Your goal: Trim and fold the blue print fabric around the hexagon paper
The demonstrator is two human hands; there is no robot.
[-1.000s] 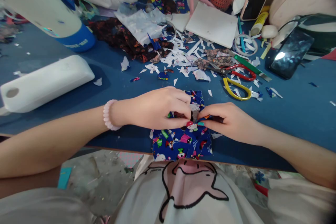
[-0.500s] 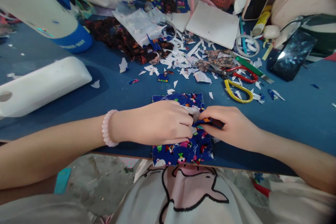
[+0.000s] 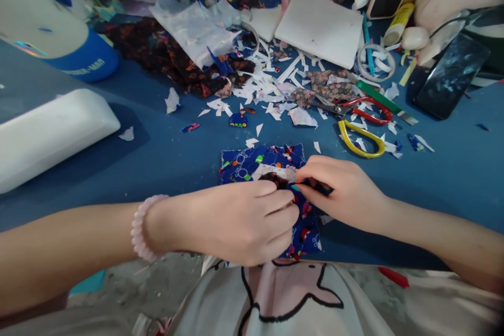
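A blue printed fabric piece (image 3: 252, 161) with small cartoon figures lies on the blue table (image 3: 169, 152) at its near edge. My left hand (image 3: 244, 223), with a pink bead bracelet on the wrist, rests over the fabric's near part, its fingers curled together and pinching the cloth. My right hand (image 3: 342, 191) meets it from the right, fingertips pinching a folded bit of the same fabric beside a pale strip (image 3: 275, 171). The fabric's lower part is hidden under both hands.
Red-handled scissors (image 3: 360, 110) and yellow-handled scissors (image 3: 360, 139) lie right of centre among white paper scraps (image 3: 268, 92). A phone (image 3: 449, 81) lies at far right, a white pad (image 3: 321, 26) behind, dark floral cloth (image 3: 169, 60) and a white sewing machine (image 3: 47, 131) on the left.
Both hands have slid toward the near table edge along the fabric, uncovering its far part. The left hand now covers the near part. The view has tilted slightly.
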